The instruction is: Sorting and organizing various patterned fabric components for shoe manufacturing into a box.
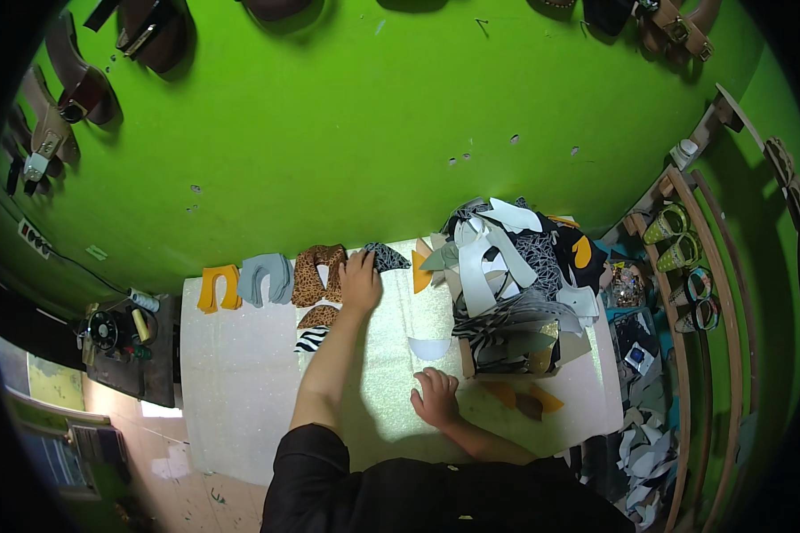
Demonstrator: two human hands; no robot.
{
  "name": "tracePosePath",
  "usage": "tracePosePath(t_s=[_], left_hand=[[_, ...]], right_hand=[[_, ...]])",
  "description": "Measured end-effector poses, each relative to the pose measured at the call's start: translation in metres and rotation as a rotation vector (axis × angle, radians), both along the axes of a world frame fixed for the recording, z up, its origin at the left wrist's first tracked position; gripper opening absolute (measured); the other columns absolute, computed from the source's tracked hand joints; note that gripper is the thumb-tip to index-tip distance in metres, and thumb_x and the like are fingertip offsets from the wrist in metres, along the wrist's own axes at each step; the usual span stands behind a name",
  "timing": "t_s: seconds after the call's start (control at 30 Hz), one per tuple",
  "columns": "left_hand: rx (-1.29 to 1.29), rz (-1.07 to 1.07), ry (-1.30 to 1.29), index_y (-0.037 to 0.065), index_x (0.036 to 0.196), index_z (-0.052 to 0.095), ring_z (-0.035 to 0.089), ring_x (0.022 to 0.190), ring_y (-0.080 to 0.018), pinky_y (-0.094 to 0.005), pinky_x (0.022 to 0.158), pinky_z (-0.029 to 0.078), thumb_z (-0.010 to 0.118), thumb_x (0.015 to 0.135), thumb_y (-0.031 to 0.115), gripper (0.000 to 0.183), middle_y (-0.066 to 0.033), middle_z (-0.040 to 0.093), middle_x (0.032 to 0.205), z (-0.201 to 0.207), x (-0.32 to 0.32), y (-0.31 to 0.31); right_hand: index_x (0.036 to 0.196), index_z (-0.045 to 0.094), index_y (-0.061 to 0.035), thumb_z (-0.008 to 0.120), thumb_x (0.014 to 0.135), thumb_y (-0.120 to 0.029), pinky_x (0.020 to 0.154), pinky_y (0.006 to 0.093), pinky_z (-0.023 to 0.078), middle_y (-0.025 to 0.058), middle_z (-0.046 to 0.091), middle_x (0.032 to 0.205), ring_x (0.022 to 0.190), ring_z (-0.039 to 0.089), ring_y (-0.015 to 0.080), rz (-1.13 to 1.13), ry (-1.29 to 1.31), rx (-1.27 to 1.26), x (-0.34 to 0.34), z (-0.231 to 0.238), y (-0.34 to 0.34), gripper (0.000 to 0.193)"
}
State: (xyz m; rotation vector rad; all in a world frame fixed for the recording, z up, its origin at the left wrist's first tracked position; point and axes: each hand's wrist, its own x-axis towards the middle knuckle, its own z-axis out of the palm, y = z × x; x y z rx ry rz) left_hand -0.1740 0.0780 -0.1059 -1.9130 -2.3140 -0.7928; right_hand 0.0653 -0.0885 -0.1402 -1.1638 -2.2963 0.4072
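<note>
My left hand (pixel 361 282) reaches to the far side of the white-covered table (pixel 240 391). Its fingers are stretched out at the edge of a black-and-grey patterned piece (pixel 388 258), beside a stack of leopard-print U-shaped pieces (pixel 308 277). Closer to me lie a leopard-print half-round piece (pixel 318 317) and a zebra-striped piece (pixel 311 339). My right hand (pixel 436 397) hovers or rests over the table with fingers apart and nothing visible in them. Just beyond it is a pale half-round piece (pixel 429 347).
Grey (pixel 268 279) and yellow (pixel 220 289) U-shaped stacks lie farther left. A heap of cut scraps (pixel 498 266) rises from a box (pixel 511 365) at right. A sewing machine (pixel 107 330) stands left; a wooden rack (pixel 680 355) with sandals stands right. Shoes hang on the green wall (pixel 347 124).
</note>
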Motion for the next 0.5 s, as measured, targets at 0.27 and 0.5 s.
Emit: tracePosePath(t_s=[0.27,0.5], left_hand=[[0.114,-0.196,-0.382,0.005,0.112,0.056,0.043,0.115,-0.034,-0.0454,0.098,0.027,0.051,0.084,0.017,0.031,-0.0173,0.051,0.116,0.005,0.11,-0.13],[0.108,-0.14,-0.537,0.004,0.112,0.054,0.044,0.111,-0.0315,-0.0412,0.098,0.027,0.053,0.083,0.012,0.031,-0.0158,0.051,0.114,0.022,0.157,-0.21]], right_hand=[[0.109,0.054,-0.0119,0.062,0.074,-0.021,0.087,0.044,0.026,0.0089,0.049,0.112,0.108,0.043,0.0245,-0.016,0.078,0.079,0.011,-0.006,-0.01,0.037],[0.102,0.058,-0.0148,0.058,0.075,-0.018,0.091,0.0435,0.023,0.0095,0.05,0.113,0.111,0.041,0.0265,-0.321,0.131,0.183,0.061,0.031,-0.008,0.027]])
